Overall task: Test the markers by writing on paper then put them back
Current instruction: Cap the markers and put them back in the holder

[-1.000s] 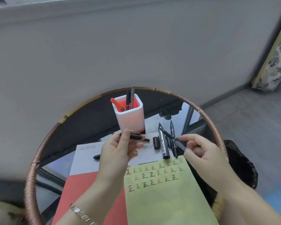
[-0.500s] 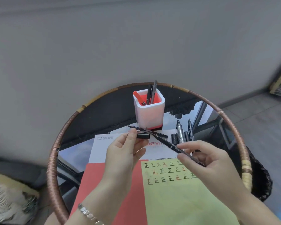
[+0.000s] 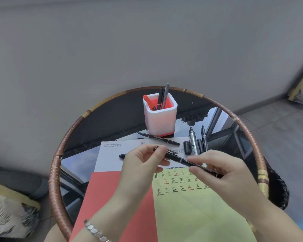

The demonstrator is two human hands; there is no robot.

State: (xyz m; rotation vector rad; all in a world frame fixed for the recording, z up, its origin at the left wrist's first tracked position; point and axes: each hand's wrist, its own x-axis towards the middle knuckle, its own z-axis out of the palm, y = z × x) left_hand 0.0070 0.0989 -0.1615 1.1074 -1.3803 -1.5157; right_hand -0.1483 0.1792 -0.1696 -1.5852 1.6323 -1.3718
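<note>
My right hand (image 3: 222, 170) grips a thin black marker (image 3: 184, 161) that slants up to the left. My left hand (image 3: 142, 165) pinches a small black cap at the marker's upper end, thumb and forefinger closed on it. Under both hands lies a yellow-green sheet (image 3: 199, 212) with rows of black and red test characters. A white pen holder (image 3: 160, 117) with a red inside stands at the back and holds a red marker and two dark pens. Loose black markers (image 3: 193, 143) and caps lie to its right; another (image 3: 158, 137) rests in front of it.
A red sheet (image 3: 115, 203) and a white printed sheet (image 3: 110, 154) lie beside the yellow one on a round glass table with a woven rim (image 3: 55, 165). A grey wall is behind. A dark bin (image 3: 276, 189) sits at the right, patterned cushions on the floor.
My hands have come together: the cap in my left hand now meets the tip of the marker in my right. The camera view has shifted, so the table sits further right.
</note>
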